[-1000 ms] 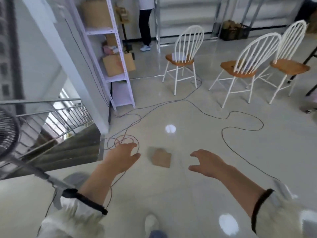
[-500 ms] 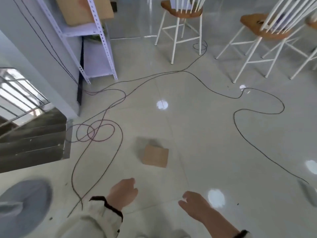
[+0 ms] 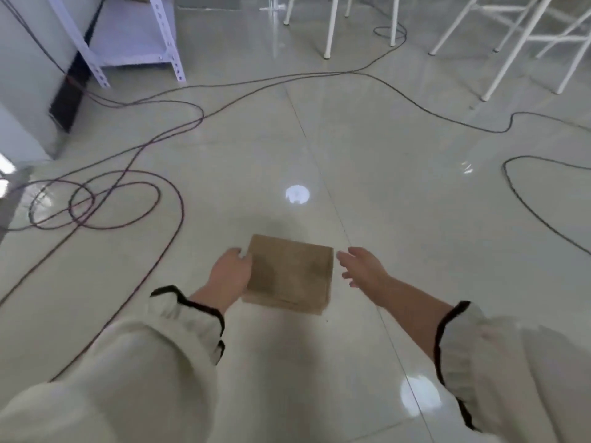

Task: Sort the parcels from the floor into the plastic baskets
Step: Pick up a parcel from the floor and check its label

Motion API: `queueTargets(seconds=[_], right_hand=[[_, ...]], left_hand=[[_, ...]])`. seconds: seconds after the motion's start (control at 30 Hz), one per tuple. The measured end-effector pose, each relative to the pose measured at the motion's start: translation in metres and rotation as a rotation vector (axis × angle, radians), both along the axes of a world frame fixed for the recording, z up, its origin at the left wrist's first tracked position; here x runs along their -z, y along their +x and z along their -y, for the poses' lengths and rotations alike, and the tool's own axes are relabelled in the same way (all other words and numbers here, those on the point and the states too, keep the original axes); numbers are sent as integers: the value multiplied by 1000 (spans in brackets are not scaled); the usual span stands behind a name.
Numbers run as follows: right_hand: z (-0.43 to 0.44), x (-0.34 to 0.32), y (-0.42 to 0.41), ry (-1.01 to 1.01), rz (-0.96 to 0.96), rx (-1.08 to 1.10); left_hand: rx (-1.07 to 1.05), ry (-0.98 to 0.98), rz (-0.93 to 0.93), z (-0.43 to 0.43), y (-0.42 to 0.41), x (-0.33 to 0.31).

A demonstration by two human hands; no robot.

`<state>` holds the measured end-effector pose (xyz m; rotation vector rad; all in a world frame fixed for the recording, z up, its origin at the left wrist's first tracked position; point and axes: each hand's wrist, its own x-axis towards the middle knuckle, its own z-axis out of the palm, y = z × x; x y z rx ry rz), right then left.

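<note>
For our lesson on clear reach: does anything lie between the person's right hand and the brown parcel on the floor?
Nothing visible does. Only bare floor separates the open right hand from the parcel; the left hand touches its left edge.

The parcel point(image 3: 289, 273) between the left hand point(image 3: 228, 273) and the right hand point(image 3: 361, 266) is plain kraft brown with no print, darker along its near edge. The left sleeve point(image 3: 144, 362) and right sleeve point(image 3: 511, 362) are cream-white, each cuff edged in black. The floor point(image 3: 399, 219) under both hands is glossy pale grey-beige, crossed by thin darker seams and marked with round white glare spots. Left of the left hand, the looped cables point(image 3: 128, 203) are dark with a purple-red cast; right of the right hand, a single cable point(image 3: 527, 206) is black. Far beyond the left hand, the shelf point(image 3: 166, 43) is white tinged lilac, its uprights dotted with rows of holes, beside a black panel point(image 3: 68, 94). Beyond the right hand, the chair legs point(image 3: 511, 49) are white.
</note>
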<state>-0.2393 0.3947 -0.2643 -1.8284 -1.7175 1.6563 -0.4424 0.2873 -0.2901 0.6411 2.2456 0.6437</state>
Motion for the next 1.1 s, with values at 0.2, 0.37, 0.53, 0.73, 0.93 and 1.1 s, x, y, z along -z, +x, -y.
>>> queueTargets(seconds=[0.2,0.37,0.53,0.73,0.93,1.1], right_hand=[[13,9,-5,-235,-202,135],[12,-6,12,-98,-200,34],[8,3,21,-69,-114,-21],[24,15,37,32,135,-203],[29,11,47,299,182,-297],[58,38,61,217,324,-569]], left_hand=[[31,-95,-115,-5,5,12],[-304,165,347,7,9,-14],[-170,145,390,7,6,-17],[174,-147,371,24,17,-3],[244,144,-55,33,16,-3],[221,112,4,96,42,35]])
